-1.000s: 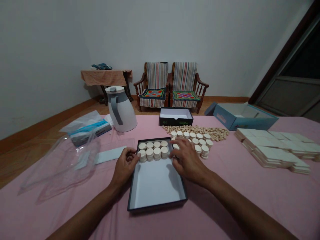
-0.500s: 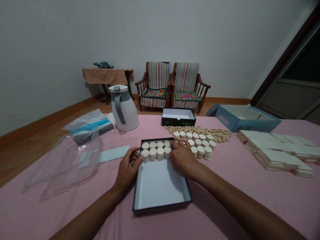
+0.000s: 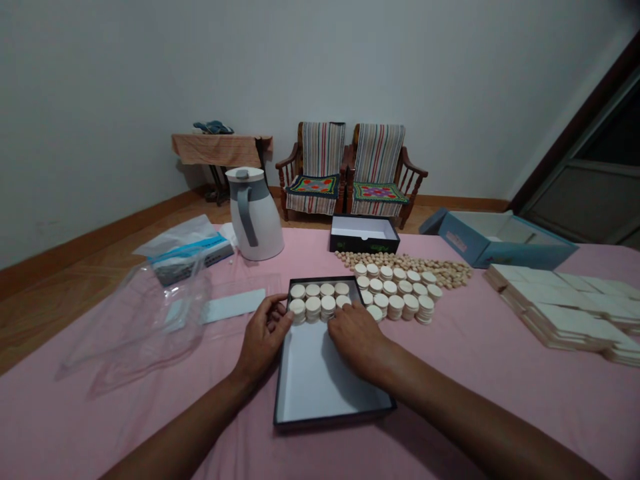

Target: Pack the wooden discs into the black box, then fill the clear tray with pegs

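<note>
A shallow black-rimmed box (image 3: 327,380) with a white inside lies in front of me. Two rows of stacked round wooden discs (image 3: 313,307) fill its far end. My left hand (image 3: 264,332) is closed at the left wall, fingers curled outside and the thumb over the rim against the front left stack. With curled fingers, my right hand (image 3: 357,337) is inside the box at the right end of the front row, on the last stack, which it partly hides. Just beyond the right wall stand several more disc stacks (image 3: 396,305) in rows.
Behind the discs lie small wooden pieces (image 3: 425,267) and a black box (image 3: 364,243). Square wooden pieces (image 3: 565,303) and a blue box (image 3: 480,247) are at right. A white jug (image 3: 260,227), a blue-white packet (image 3: 193,257) and clear plastic trays (image 3: 145,320) are at left.
My right hand has moved from the box's far right edge down and inward to the front row's right end. My left hand stays at the left wall. The view has shifted slightly.
</note>
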The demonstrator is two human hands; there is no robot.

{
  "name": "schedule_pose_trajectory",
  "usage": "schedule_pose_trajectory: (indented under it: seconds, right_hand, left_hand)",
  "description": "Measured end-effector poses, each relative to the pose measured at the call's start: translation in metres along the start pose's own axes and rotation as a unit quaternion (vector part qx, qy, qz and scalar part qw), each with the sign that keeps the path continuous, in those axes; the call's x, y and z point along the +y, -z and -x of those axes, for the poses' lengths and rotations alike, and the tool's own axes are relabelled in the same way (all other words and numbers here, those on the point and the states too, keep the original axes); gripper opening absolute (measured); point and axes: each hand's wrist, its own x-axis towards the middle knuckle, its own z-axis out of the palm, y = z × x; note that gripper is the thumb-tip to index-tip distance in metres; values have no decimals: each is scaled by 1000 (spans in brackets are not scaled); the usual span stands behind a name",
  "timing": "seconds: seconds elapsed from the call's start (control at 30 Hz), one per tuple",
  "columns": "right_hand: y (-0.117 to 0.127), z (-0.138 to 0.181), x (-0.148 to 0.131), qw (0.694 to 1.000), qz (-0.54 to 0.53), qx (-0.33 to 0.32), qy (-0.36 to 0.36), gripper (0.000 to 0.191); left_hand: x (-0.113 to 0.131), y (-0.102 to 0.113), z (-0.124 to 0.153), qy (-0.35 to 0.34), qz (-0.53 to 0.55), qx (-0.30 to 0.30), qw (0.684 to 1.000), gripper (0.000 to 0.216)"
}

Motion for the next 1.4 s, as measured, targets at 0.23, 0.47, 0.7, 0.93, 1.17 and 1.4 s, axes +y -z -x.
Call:
schedule_pose_trajectory:
  seconds: [0.23, 0.47, 0.7, 0.93, 1.17, 1.4]
  right_hand:
    - [-3, -6, 1, 1000, -15, 5, -3, 28]
    - [-4, -6, 0, 1000, -7, 7, -2, 31]
    - [6, -5, -15, 999, -39, 18, 31, 27]
    - [1, -20, -22, 997, -57, 2, 42, 33]
    - [1, -19, -21, 996, -70, -2, 49, 36]
    - [19, 27, 16, 979, -175, 103, -15, 30]
  left_hand:
    - [0, 0, 1, -4, 4, 9, 1000, 32]
    - [-1, -1, 0, -11, 1, 7, 1000, 32]
    - [0, 0, 1, -1, 2, 5, 1000, 33]
    - [-4, 0, 1, 1, 7, 0, 1000, 35]
    - [-1, 0, 2, -4, -2, 4, 1000, 35]
    - [0, 1, 0, -2, -22, 7, 1000, 37]
